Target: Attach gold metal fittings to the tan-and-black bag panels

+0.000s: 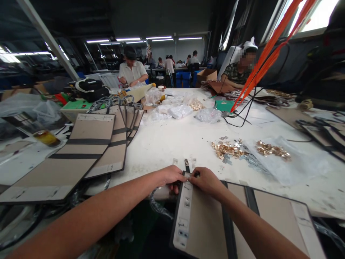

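Observation:
An unfolded beige bag panel (pixel 207 216) with dark edges and dark cross bands lies in front of me, partly over the table's front edge. My left hand (pixel 172 176) grips its top left corner, thumb above and fingers curled beneath. At the same corner my right hand (pixel 204 178) is closed, thumb and forefinger pinched on the white strip (pixel 185 208); whatever small piece is between them is hidden. Just beyond the fingertips a short dark tab with a metal fitting (pixel 187 164) sticks out. A plastic-wrapped handle (pixel 160 205) hangs beside my left wrist.
Similar panels (pixel 88 129) are stacked at left. Gold-coloured metal pieces (pixel 229 149) lie at right, more on a plastic sheet (pixel 293 167). Plastic bags (pixel 180 110) sit farther back. Orange straps (pixel 266 54) hang with black cords at right. Two people (pixel 132 70) sit across the table.

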`<act>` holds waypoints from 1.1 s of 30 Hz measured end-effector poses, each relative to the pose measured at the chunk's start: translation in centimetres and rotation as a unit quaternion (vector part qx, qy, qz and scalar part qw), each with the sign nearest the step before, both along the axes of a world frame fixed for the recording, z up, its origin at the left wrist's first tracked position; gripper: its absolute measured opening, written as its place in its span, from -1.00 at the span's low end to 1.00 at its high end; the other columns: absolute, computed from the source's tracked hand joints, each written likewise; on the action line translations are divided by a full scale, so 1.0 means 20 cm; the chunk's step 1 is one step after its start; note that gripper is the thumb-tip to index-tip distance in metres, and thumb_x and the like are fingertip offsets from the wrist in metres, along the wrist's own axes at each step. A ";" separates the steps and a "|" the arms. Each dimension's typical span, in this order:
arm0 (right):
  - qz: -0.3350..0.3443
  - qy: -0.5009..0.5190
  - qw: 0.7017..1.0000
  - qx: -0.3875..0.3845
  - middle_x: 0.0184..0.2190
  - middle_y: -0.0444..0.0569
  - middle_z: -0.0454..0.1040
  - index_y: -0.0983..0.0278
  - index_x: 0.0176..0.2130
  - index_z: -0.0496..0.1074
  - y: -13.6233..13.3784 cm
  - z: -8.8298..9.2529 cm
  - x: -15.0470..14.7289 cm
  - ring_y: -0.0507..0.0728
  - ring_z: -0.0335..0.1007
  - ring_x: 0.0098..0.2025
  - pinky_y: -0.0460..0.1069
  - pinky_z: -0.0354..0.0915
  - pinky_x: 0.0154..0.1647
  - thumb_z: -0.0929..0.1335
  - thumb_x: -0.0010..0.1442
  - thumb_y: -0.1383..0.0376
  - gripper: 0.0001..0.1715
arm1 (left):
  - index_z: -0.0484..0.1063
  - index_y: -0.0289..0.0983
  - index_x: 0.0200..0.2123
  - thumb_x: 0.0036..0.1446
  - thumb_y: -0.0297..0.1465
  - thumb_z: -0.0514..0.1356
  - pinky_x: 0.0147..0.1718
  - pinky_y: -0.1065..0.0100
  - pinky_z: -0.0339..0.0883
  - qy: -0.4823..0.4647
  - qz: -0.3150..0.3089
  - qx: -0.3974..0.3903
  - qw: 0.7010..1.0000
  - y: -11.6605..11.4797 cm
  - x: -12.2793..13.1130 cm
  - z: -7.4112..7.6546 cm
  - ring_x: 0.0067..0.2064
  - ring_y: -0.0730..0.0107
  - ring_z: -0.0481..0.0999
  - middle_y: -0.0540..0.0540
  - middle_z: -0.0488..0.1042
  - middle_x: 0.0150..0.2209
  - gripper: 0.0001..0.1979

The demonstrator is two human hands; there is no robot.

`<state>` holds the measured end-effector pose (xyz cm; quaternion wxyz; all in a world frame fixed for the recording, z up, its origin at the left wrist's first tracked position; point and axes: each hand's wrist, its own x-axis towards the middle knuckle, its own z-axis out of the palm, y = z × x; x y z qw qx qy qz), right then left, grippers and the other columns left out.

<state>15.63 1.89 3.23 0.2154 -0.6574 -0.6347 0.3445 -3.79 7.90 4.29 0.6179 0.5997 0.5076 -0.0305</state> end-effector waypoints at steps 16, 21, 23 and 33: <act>-0.144 0.308 0.933 0.119 -0.67 -0.19 0.30 0.21 -0.55 0.31 -0.05 0.19 0.07 0.04 0.22 -0.60 -0.03 0.20 -0.50 0.45 0.28 -0.05 -0.44 | 0.51 -0.29 -0.47 0.00 -0.25 0.36 -0.72 0.43 -0.09 0.001 0.038 0.018 0.999 0.01 0.02 -0.01 -0.72 0.52 0.26 0.04 0.42 -0.64 -0.78; -0.168 0.529 0.790 0.260 -0.65 -0.26 0.14 0.20 -0.57 0.17 -0.04 0.26 -0.01 -0.02 0.09 -0.65 -0.06 0.13 -0.60 0.47 0.29 0.06 -0.41 | 0.51 -0.30 -0.48 0.02 -0.29 0.34 -0.71 0.42 -0.09 -0.002 0.040 0.009 0.999 0.02 0.02 -0.02 -0.72 0.51 0.25 0.05 0.39 -0.67 -0.81; -0.181 0.567 0.756 0.272 -0.66 -0.28 0.08 0.20 -0.56 0.14 -0.02 0.22 -0.07 -0.03 0.02 -0.68 -0.07 0.09 -0.63 0.44 0.31 0.06 -0.41 | 0.50 -0.30 -0.49 0.04 -0.31 0.33 -0.71 0.42 -0.09 -0.005 0.041 0.009 0.999 0.02 0.02 -0.02 -0.73 0.52 0.24 0.05 0.38 -0.68 -0.82; -0.137 0.590 0.754 0.253 -0.69 -0.28 0.10 0.20 -0.58 0.18 0.04 0.19 -0.15 -0.03 0.00 -0.70 -0.07 0.04 -0.68 0.44 0.33 0.13 -0.43 | 0.44 -0.27 -0.52 0.09 -0.33 0.30 -0.71 0.41 -0.07 -0.011 0.037 0.004 0.999 0.02 0.02 -0.04 -0.74 0.49 0.23 0.07 0.30 -0.71 -0.80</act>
